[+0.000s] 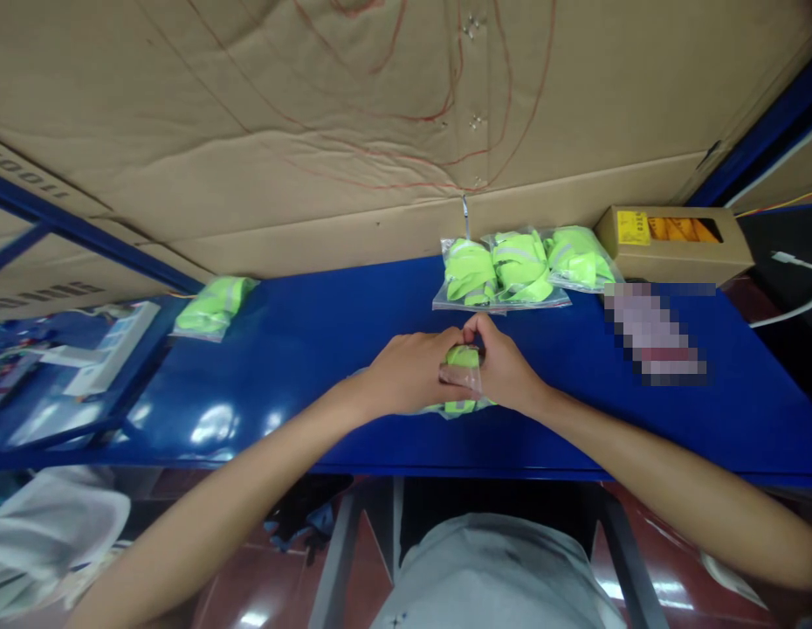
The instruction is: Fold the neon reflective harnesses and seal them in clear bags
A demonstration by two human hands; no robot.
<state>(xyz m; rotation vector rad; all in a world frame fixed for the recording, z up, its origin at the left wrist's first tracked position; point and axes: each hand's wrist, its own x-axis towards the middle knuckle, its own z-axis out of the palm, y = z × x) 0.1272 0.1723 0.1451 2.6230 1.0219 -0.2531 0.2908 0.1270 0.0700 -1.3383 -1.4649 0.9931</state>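
Close to the front of the blue table, both my hands meet over a clear plastic bag (463, 379) holding a neon-yellow item with a pale reflective strip. My left hand (412, 371) lies across the bag from the left, its fingers closed on it. From the right, my right hand (507, 367) grips the bag, thumb and index finger bent together near its top edge. Much of the bag is hidden under the hands. Just beyond them lie several similar bags of neon-yellow strap-like pieces (520, 265).
Another neon-yellow bag (213, 306) lies at the table's left. At the back right stands a cardboard box (677, 245) with an orange window, near a blurred-out flat object (655, 332). A white power strip (114, 349) sits left. Cardboard sheeting (354, 105) walls the back of the blue table (301, 306).
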